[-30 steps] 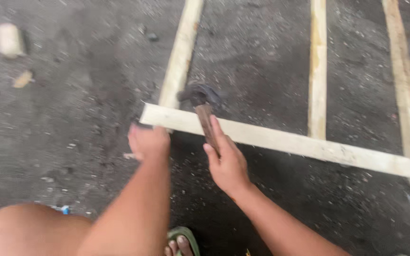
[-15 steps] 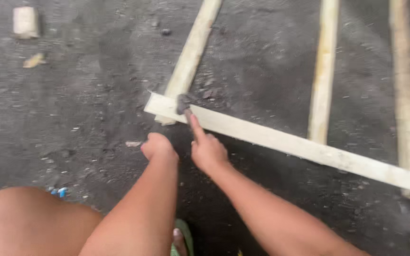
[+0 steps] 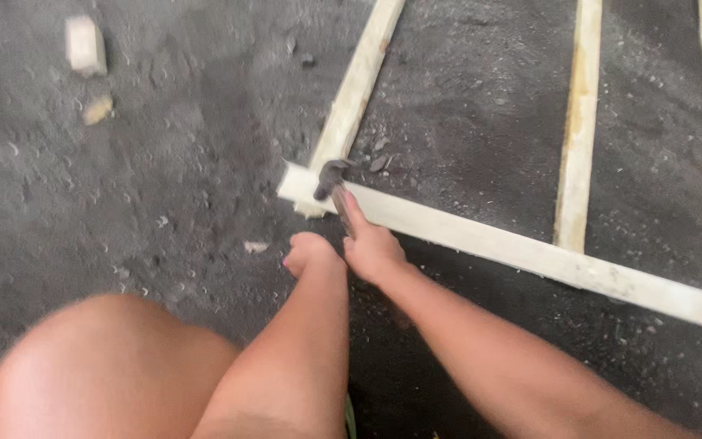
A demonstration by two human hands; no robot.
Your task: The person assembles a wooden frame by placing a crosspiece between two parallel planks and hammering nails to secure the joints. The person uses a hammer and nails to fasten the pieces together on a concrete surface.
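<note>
Dark, gritty ground is spread with pale wooden strips, and a hammer is held over their joint.

At the centre of the frame the hammer (image 3: 333, 185) is held in the right hand (image 3: 373, 250), the grip closed round the handle with the forefinger laid along it; its dark head rests at the left end of the crosswise strip (image 3: 530, 254), where the leaning strip (image 3: 357, 85) meets it. Just left of it the left hand (image 3: 309, 250) is curled into a loose fist close to the ground; whether anything is held in that grip cannot be told. Two further strips (image 3: 578, 122) are laid at the upper right. A small wooden block (image 3: 84, 44) is seen at the upper left, and a bare knee (image 3: 107, 366) at the lower left.
</note>
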